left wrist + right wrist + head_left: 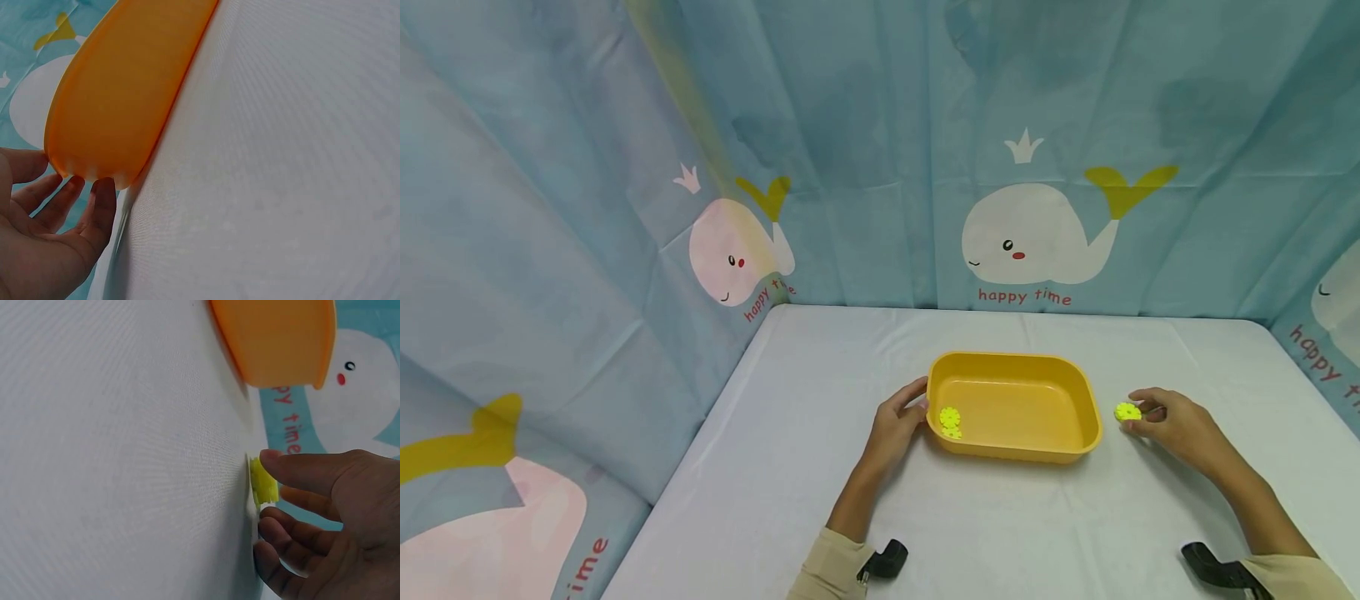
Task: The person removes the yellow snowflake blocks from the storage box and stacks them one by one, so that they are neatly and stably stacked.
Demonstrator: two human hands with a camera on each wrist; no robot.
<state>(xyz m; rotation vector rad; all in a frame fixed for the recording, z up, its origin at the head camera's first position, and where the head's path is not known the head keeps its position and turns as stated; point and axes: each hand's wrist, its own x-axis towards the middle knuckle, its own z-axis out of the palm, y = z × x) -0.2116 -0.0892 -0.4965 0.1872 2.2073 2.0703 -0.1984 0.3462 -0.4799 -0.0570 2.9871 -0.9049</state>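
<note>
A yellow plastic tray (1026,408) stands on the white table in the head view. Inside its left end lie a pair of small yellow-green notched discs (950,417). My left hand (895,425) rests its fingertips on the outside of the tray's left end; the left wrist view shows the fingers spread along that orange-looking wall (119,100). To the right of the tray, my right hand (1176,423) pinches a yellow-green notched piece (1127,412) between thumb and forefinger. In the right wrist view this piece (264,481) is close to the tabletop, partly hidden by the thumb.
White cloth covers the table (820,358). Blue curtains (865,150) printed with whales hang behind it and at both sides. Black wrist mounts (887,558) stick out beside the sleeves.
</note>
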